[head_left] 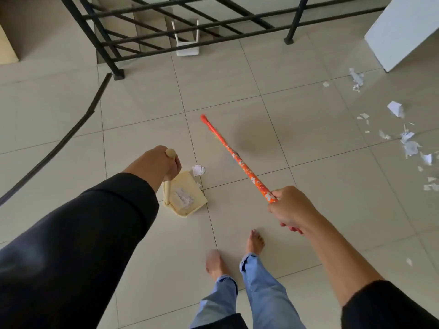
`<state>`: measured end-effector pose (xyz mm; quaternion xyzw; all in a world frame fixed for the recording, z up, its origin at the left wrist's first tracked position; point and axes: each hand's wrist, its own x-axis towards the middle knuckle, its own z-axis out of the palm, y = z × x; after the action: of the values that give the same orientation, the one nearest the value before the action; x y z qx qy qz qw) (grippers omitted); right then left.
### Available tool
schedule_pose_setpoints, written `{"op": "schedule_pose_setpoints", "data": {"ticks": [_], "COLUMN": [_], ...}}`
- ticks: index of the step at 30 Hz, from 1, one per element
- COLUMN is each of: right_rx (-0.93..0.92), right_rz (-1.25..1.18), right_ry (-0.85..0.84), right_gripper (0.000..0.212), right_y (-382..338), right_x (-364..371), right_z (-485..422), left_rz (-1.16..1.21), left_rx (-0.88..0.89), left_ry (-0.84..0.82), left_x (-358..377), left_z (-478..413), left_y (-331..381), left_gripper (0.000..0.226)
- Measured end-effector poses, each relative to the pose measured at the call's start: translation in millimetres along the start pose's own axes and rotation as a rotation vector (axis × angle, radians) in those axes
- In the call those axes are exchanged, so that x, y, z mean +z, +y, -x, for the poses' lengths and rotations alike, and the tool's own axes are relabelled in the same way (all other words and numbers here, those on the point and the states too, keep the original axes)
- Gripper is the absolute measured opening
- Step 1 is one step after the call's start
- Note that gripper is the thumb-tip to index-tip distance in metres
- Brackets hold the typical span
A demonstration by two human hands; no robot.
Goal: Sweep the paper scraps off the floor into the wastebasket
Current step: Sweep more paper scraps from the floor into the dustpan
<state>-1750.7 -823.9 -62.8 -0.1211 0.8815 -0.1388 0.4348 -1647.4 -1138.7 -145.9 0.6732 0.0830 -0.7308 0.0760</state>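
Observation:
My left hand (158, 163) grips the top of the upright handle of a cream dustpan (187, 197) that stands on the tiled floor with white paper scraps (181, 198) inside. One crumpled scrap (198, 170) lies just beyond the pan's mouth. My right hand (288, 208) grips an orange flowered broom handle (237, 160) that points away toward the floor's middle; its far end is blurred and the bristles cannot be made out. Several more white scraps (409, 144) are scattered over the tiles at the right. No wastebasket shows.
A black metal railing (114, 55) guards a stairwell at the back, with a white stool (187, 47) behind it. A black strip (71, 134) runs across the floor at left. A white cabinet (401, 34) stands at back right. My bare feet (255, 242) are below the pan.

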Motion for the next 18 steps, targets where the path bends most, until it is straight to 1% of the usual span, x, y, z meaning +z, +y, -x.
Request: {"op": "schedule_pose_setpoints", "data": {"ticks": [2,3,4,7,10,13,16,18], "right_rx": [-0.006,-0.005,-0.005,-0.020,-0.042,-0.093,-0.162,-0.168], "right_rz": [0.045,0.047,0.047,0.043,0.015,0.095,0.291,0.320], "right_ry": [-0.016,-0.046,-0.081,-0.177,-0.219,-0.167,-0.078,-0.075], "right_gripper": [0.016,0.016,0.016,0.020,0.026,0.027,0.017,0.014], "right_y": [-8,-10,-10,-10,-16,-24,-38,-44], "right_x": [11,13,13,-1,-19,-18,0,16], "right_z": [-6,-9,-10,-3,12,21,19,11], "left_rz": [0.153,0.163,0.164,0.178,0.176,0.103,0.111,0.135], "left_rx": [0.201,0.266,0.284,0.281,0.281,0.278,0.276,0.273], "left_ry": [0.149,0.175,0.218,0.215,0.194,0.221,0.215,0.205], "left_x": [9,11,13,8,6,0,-10,-16], "left_z": [9,15,22,25,34,38,37,36], "left_y": [0,-2,-5,-6,-6,-4,4,6], "left_gripper": [0.033,0.028,0.025,0.017,0.013,0.012,0.014,0.018]}}
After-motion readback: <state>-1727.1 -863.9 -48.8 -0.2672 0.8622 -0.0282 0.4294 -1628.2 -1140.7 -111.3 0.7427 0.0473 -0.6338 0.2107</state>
